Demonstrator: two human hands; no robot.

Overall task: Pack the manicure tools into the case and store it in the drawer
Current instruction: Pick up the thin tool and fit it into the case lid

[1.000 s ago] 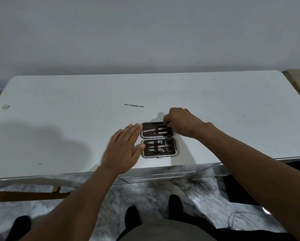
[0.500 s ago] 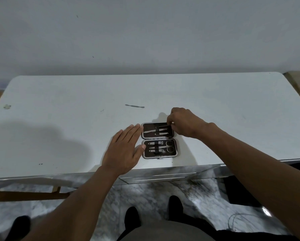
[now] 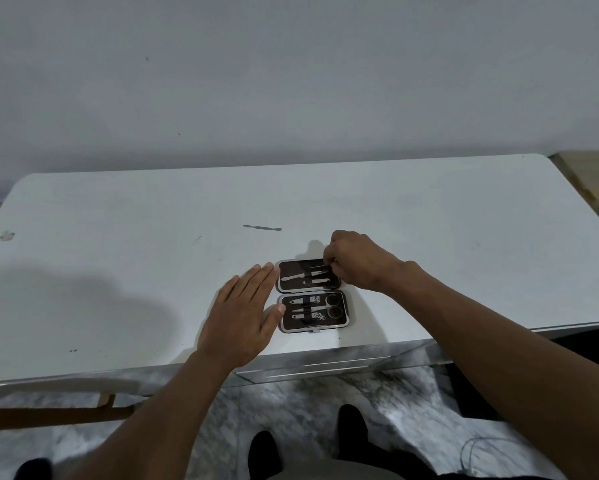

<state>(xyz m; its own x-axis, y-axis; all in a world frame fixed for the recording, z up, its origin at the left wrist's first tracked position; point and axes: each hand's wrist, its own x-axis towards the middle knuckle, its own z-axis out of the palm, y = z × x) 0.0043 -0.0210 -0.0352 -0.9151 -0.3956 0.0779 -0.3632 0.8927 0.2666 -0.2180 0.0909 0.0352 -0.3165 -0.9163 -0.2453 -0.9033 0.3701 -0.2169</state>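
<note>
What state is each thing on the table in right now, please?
Case: open flat, tools strapped in both halves.
Loose tool: lying on the table, apart from the case.
Left hand: open, flat beside the case's left edge.
Right hand: fingers pinched on a tool at the far half.
Drawer: shut.

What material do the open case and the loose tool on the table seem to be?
Case: dark lining, perhaps fabric or leatherette, matte; its pale shiny rim suggests metal. Loose tool: probably metal, thin and grey, but too small to be sure.
</note>
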